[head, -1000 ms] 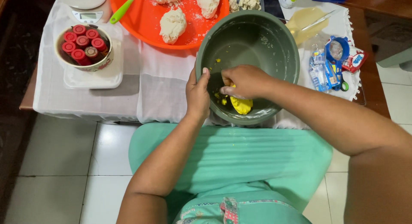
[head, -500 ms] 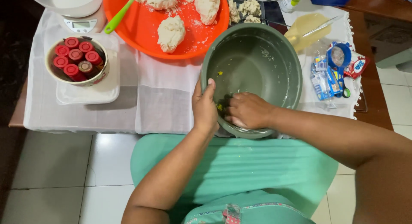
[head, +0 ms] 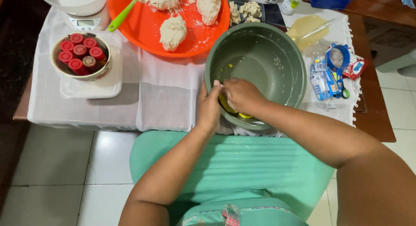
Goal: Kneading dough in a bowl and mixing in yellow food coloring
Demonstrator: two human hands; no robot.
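white cloth covered the bench [head: 164, 100] over a tiled floor. right hand [head: 240, 95] was closed on a yellow scraper [head: 229, 110] and pressed it on the near inner wall of the grey-green bowl [head: 260, 61]. left hand [head: 209, 107] gripped the rim beside it. the bowl looked almost scraped clean, with only yellow specks left. further away, three dough lumps [head: 172, 32] lay on an orange tray [head: 143, 26].
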